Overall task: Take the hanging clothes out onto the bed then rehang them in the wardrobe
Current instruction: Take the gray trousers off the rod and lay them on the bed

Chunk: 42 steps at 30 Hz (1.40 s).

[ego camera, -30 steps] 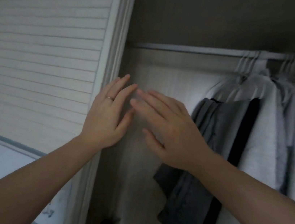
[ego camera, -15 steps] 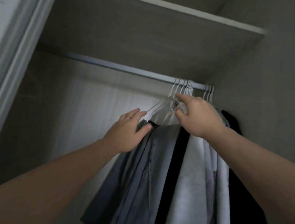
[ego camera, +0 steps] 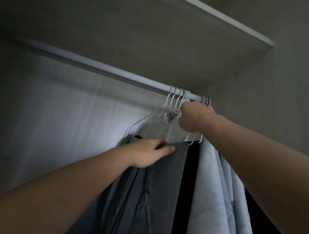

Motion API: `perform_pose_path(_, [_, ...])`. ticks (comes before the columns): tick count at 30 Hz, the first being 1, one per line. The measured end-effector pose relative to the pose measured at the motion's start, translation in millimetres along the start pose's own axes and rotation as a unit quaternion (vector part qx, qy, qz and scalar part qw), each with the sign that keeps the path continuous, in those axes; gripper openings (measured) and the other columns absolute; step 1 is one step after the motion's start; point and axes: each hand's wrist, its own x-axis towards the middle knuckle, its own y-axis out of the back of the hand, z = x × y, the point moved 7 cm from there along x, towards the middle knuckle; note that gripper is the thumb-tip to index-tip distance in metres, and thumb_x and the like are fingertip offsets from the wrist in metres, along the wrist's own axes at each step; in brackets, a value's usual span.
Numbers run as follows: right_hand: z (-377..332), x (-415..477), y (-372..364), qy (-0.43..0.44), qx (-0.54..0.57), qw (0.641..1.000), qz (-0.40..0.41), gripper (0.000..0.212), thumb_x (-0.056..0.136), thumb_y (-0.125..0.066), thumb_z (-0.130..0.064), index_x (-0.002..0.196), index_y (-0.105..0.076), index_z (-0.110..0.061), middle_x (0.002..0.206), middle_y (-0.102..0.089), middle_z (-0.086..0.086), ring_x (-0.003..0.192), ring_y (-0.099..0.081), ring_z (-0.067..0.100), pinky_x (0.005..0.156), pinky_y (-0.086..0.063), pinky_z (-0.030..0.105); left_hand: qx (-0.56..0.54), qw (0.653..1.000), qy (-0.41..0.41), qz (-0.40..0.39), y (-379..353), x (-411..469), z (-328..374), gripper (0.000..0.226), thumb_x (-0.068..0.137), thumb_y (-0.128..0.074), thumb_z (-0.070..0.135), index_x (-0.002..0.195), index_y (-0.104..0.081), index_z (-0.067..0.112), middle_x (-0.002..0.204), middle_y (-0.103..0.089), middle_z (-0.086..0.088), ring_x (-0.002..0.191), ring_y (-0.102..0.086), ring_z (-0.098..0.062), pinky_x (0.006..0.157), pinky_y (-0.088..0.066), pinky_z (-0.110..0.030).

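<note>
Hangers (ego camera: 177,100) hide right hand's (ego camera: 193,119) fingers; left hand (ego camera: 147,154) grips grey garment (ego camera: 149,205).

So the clothes are all bunched up at the right end of the rail (ego camera: 97,67), inside the wardrobe (ego camera: 124,13). They're on a cluster of thin white hangers (ego camera: 172,99) with the hooks packed tight together, plus a couple more hooks further right. Leftmost is a dark grey garment (ego camera: 154,196) hanging in long folds, with a pale top (ego camera: 154,128) draped on a hanger just above it. Next to that is a narrow black piece (ego camera: 188,181), then a light blue-grey garment (ego camera: 214,194), then something black at the far right. The right hand (ego camera: 193,118) is wrapped round the hanger necks just under the rail, and the left hand (ego camera: 148,153) grips the grey garment's top edge.
</note>
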Motion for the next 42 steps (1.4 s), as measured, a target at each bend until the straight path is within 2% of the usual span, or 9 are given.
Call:
perform_pose_path(7, [-16.4,9.7,-4.4,-0.008,-0.11,0.993,0.035,0.01,0.083,-0.05,-0.011,0.08,-0.047,-0.02,0.095,-0.057,0.002,0.114,-0.053,0.032,0.107,-0.016,0.051,0.011,1.0,-0.024,-0.01,2.8,-2.9,-3.6,0.062,0.091,-0.035,0.074,0.136,-0.05,0.033,0.138,-0.056,0.002,0.125,-0.052,-0.019,0.092,-0.038,-0.03])
perform_pose_path(10, [-27.3,11.5,0.6,-0.002,-0.09,0.992,0.084,0.01,0.085,-0.051,-0.008,0.081,-0.053,-0.017,0.104,-0.066,0.006,0.106,-0.06,0.031,0.095,-0.032,0.043,0.004,1.0,-0.026,-0.009,5.0,-6.5,-7.8,0.052,0.091,-0.036,0.073,0.124,-0.052,0.036,0.132,-0.06,0.002,0.118,-0.055,-0.018,0.093,-0.044,-0.033])
perform_pose_path(13, [-32.8,20.1,-6.7,-0.027,0.11,0.993,0.03,0.008,0.089,-0.052,-0.005,0.097,-0.056,-0.007,0.096,-0.061,0.013,0.084,-0.064,0.029,0.066,-0.05,0.03,0.003,1.0,-0.021,0.004,10.8,-9.5,-14.2,0.046,0.092,-0.035,0.072,0.115,-0.053,0.036,0.125,-0.062,0.001,0.113,-0.057,-0.02,0.091,-0.044,-0.033])
perform_pose_path(15, [-31.2,31.3,-17.6,-0.101,0.337,0.935,-0.039,0.015,0.091,-0.048,0.0,0.078,-0.046,-0.007,0.071,-0.05,0.008,0.054,-0.052,0.018,0.04,-0.043,0.02,-0.009,1.0,-0.021,0.01,14.7,-12.9,-18.3,0.05,0.092,-0.034,0.072,0.118,-0.055,0.034,0.124,-0.062,0.002,0.113,-0.058,-0.019,0.096,-0.046,-0.037])
perform_pose_path(19, [-33.8,36.7,-45.2,-0.242,0.669,0.687,-0.148,0.028,0.1,-0.028,-0.009,0.074,-0.036,-0.014,0.06,-0.027,0.0,0.027,-0.021,0.008,0.027,-0.018,0.011,-0.046,0.999,-0.016,0.0,18.0,-21.5,-27.2,0.048,0.089,-0.032,0.075,0.115,-0.053,0.039,0.123,-0.06,0.005,0.111,-0.057,-0.017,0.098,-0.046,-0.039])
perform_pose_path(25, [-48.5,31.1,-48.0,-0.256,0.743,0.609,-0.102,0.026,0.099,-0.027,-0.008,0.086,-0.049,-0.002,0.045,-0.031,-0.001,0.023,-0.018,0.006,0.026,-0.013,0.013,-0.047,0.999,-0.012,-0.003,19.8,-25.5,-36.9,0.05,0.087,-0.031,0.077,0.111,-0.05,0.037,0.119,-0.057,0.004,0.112,-0.056,-0.02,0.097,-0.046,-0.041])
perform_pose_path(30, [-64.1,26.5,-48.0,-0.225,0.777,0.587,-0.049,0.026,0.096,-0.028,0.001,0.081,-0.049,-0.004,0.038,-0.024,-0.005,0.028,-0.016,0.006,0.027,-0.013,0.015,-0.057,0.998,-0.006,0.006,12.8,-23.1,-51.4,0.069,0.08,-0.03,0.081,0.131,-0.048,0.038,0.134,-0.053,0.003,0.123,-0.052,-0.019,0.103,-0.042,-0.042])
perform_pose_path(37, [-65.4,35.2,-26.0,-0.161,0.762,0.628,-0.015,0.027,0.097,-0.028,0.0,0.094,-0.055,-0.004,0.043,-0.024,-0.005,0.03,-0.017,0.005,0.028,-0.014,0.016,-0.017,0.996,0.003,0.09,24.4,-12.2,-55.7,0.08,0.074,-0.02,0.089,0.137,-0.035,0.042,0.152,-0.032,0.01,0.133,-0.044,-0.023,0.095,-0.039,-0.036])
perform_pose_path(42, [-34.8,12.8,-10.0,-0.14,0.725,0.674,0.027,0.016,0.095,-0.052,-0.002,0.081,-0.056,-0.009,0.039,-0.026,-0.008,0.031,-0.017,0.006,0.033,-0.014,0.013,0.031,0.979,-0.017,0.2,48.8,-17.0,-42.8,0.074,0.077,-0.018,0.085,0.135,-0.034,0.042,0.147,-0.036,0.009,0.129,-0.043,-0.025,0.095,-0.042,-0.042])
